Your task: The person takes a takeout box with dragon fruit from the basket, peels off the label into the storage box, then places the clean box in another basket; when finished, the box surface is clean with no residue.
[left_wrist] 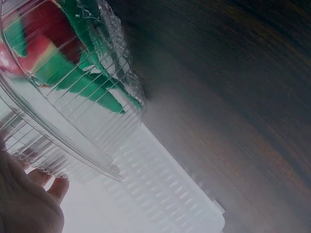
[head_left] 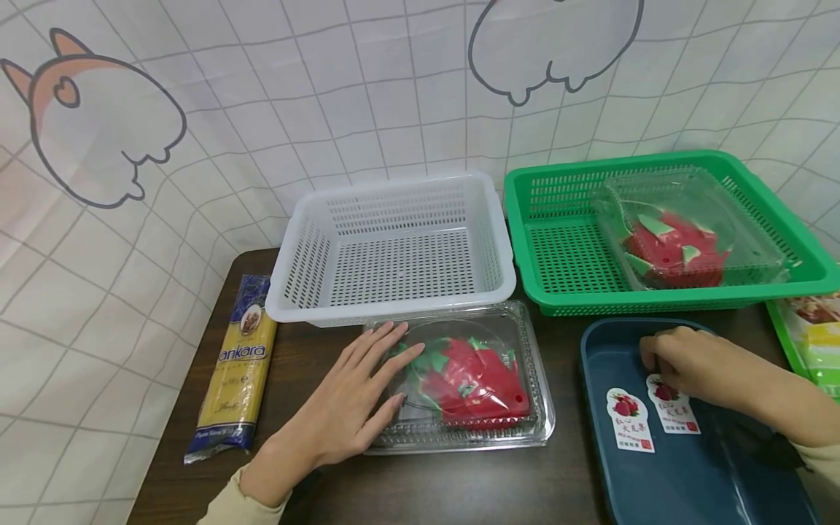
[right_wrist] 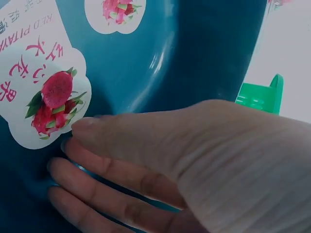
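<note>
My left hand [head_left: 354,394] lies with spread fingers on the left part of a clear plastic clamshell box [head_left: 538,408] holding a red and green dragon fruit [head_left: 469,383]. The left wrist view shows fingertips against the box's ribbed side [left_wrist: 92,92]. On the right, my right hand [head_left: 702,364] reaches down into a blue tray [head_left: 682,488]. Its thumb tip meets the edge of a white dragon fruit label [right_wrist: 53,102], and the other fingers lie loosely bent beside it. A second label [head_left: 630,419] lies to the left in the tray. Whether the thumb has lifted the edge cannot be told.
A white basket [head_left: 394,299] stands behind the clamshell box. To its right, a green basket [head_left: 558,299] holds another boxed dragon fruit [head_left: 679,248]. A yellow and blue Ankara pasta pack [head_left: 239,372] lies at the left; a green-edged packet [head_left: 814,328] is at the far right.
</note>
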Available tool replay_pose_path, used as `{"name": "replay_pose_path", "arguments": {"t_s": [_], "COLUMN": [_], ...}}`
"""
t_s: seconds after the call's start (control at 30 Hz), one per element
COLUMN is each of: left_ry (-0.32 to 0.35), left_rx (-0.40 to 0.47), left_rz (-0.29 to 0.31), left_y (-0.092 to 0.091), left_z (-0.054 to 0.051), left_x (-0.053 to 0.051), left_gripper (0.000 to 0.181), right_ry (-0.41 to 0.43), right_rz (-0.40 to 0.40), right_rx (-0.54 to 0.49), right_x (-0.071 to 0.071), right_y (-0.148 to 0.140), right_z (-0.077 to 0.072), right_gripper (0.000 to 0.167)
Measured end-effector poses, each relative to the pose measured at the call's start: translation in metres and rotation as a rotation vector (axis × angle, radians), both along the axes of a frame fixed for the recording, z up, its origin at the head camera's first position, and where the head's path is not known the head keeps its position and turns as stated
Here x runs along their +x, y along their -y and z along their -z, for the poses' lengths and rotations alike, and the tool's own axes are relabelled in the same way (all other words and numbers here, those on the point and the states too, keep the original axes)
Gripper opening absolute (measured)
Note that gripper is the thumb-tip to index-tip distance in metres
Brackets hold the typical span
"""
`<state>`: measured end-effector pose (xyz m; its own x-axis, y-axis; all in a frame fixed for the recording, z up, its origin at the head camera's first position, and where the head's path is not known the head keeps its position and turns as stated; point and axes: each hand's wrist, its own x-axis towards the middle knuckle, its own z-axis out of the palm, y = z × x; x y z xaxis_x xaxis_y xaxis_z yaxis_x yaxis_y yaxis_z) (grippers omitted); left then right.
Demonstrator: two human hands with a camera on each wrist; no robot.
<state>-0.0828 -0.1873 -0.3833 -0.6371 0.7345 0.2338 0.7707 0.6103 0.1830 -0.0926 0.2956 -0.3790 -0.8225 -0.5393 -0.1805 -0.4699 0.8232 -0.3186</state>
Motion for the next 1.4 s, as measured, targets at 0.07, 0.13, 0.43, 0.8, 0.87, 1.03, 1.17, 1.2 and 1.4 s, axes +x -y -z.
{"name": "replay_pose_path", "arguments": {"t_s": [0.07, 0.13, 0.43, 0.8, 0.87, 1.03, 1.17, 1.2, 1.4], "left_ry": [0.001, 0.001, -0.012, -0.03, -0.03, -0.043, -0.047, -0.045, -0.034], "left_rx": [0.0, 0.001, -0.003, -0.003, -0.004, -0.004, 0.002, 0.006, 0.077], "left_rz": [0.002, 0.006, 0.004, 0.011, 0.012, 0.022, 0.029, 0.026, -0.028], "left_y": [0.0, 0.0, 0.0, 0.001, 0.001, 0.001, 0.0, 0.0, 0.002], "left_z": [0.0, 0.0, 0.0, 0.0, -0.001, -0.001, -0.001, -0.001, -0.001], "left_x": [0.0, -0.001, 0.0, -0.001, -0.001, -0.001, -0.001, -0.001, 0.003], "left_gripper": [0.065, 0.064, 0.065, 0.065, 0.065, 0.062, 0.061, 0.061, 0.061], "right_ry": [-0.01, -0.015, -0.123, 0.299, 0.339, 0.387, 0.414, 0.427, 0.492], "right_rz": [0.016, 0.017, 0.006, 0.187, 0.201, 0.237, 0.242, 0.243, 0.244], "right_rx": [0.033, 0.057, -0.074, -0.537, -0.541, -0.536, -0.55, -0.555, -0.575], "right_x": [0.002, 0.004, 0.017, 0.017, 0.015, 0.014, 0.012, 0.011, 0.01], "right_y": [0.003, 0.006, 0.044, 0.095, 0.102, 0.115, 0.118, 0.118, 0.118], "right_z": [-0.001, -0.002, -0.028, -0.044, -0.042, -0.036, -0.032, -0.032, -0.03], "right_gripper": [0.023, 0.021, 0.024, 0.058, 0.068, 0.088, 0.092, 0.091, 0.094]}}
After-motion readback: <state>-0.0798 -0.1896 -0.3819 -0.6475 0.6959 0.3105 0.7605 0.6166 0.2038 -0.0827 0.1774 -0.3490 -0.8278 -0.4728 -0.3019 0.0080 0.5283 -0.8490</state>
